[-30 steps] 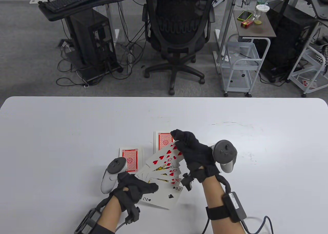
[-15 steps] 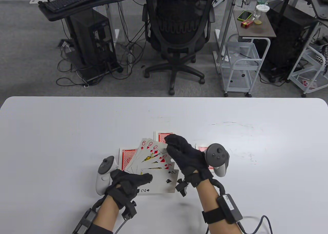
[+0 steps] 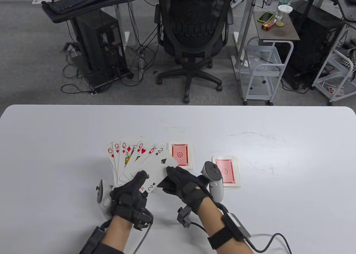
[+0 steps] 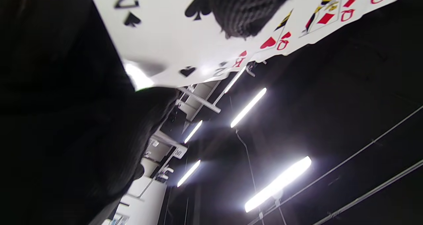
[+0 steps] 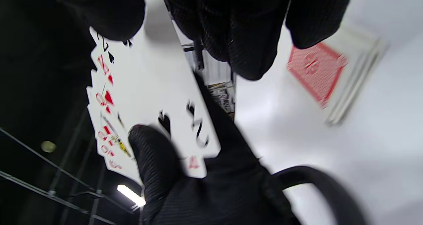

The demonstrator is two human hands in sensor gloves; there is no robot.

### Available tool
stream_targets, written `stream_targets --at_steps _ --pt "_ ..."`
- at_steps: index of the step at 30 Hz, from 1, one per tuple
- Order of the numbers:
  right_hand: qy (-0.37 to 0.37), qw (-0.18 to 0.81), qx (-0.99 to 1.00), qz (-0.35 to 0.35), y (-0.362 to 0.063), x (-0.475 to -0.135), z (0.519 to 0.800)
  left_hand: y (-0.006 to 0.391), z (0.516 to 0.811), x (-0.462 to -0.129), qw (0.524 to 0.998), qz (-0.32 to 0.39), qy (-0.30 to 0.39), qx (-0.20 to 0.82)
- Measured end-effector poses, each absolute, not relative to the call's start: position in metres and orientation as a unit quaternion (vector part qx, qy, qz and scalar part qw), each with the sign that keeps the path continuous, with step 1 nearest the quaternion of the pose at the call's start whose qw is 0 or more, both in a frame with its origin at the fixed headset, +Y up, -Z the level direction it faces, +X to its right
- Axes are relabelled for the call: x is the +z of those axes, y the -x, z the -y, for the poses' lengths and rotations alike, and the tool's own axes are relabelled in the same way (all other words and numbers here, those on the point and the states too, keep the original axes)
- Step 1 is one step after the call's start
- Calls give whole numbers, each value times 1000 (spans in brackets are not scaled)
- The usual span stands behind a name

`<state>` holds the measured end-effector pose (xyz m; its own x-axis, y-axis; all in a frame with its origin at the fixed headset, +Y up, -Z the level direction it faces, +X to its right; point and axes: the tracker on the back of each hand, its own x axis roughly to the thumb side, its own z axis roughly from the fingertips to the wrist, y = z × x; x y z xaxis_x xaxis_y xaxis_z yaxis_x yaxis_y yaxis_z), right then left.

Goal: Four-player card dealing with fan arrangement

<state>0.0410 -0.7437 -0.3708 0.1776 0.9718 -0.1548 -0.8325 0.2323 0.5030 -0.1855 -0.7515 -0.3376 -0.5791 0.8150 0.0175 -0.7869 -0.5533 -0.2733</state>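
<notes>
White matte table [image 3: 55,142] carries two red-backed piles; left hand [image 3: 129,197] pinches the glossy fan [image 3: 136,159] above its near-left, right hand [image 3: 183,186] touching the edge, grip unclear; left wrist view: thumb [image 4: 244,10] presses smooth faces; right wrist view: slick cards may slide loose.

Fan of cards [image 3: 136,161], table view, corner marks L to R: 6, 9, Q, Q, K, 2.
Suits: 6 diamond, 9 heart, Q diamond, Q heart, K red (suit unclear), 2 spade.
Front card, 2 of spades [image 3: 157,169]: "2" top corner, "2" again inverted at bottom.
L wrist view: 2 + spade, K, Q heart, Q diamond readable.
R wrist view: 2 + spade; rest blurred.
Face-down piles: red back pattern, no text.
</notes>
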Motion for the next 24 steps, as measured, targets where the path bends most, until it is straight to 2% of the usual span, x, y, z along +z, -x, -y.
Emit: stream_targets --at_steps 3,5,7,11,12,15,20,24 --pt "-167 747 620 -171 -40 -370 734 172 753 -335 480 134 86 862" --pt "-168 748 626 -141 -44 -371 729 165 755 -334 481 137 112 859" --pt "-183 740 634 -129 -49 -373 726 160 756 -334 482 132 137 855" --pt "-202 740 632 -110 -56 -377 721 150 763 -333 541 126 178 813" --pt "-200 743 630 -108 -57 -377 721 149 764 -333 542 125 187 809" --pt "-189 752 624 -101 -60 -377 721 147 764 -334 542 120 199 808" --pt "-167 760 619 -104 -69 -376 716 150 766 -338 573 119 234 776" --pt "-164 742 646 -76 -82 -375 706 158 769 -341 633 79 210 741"
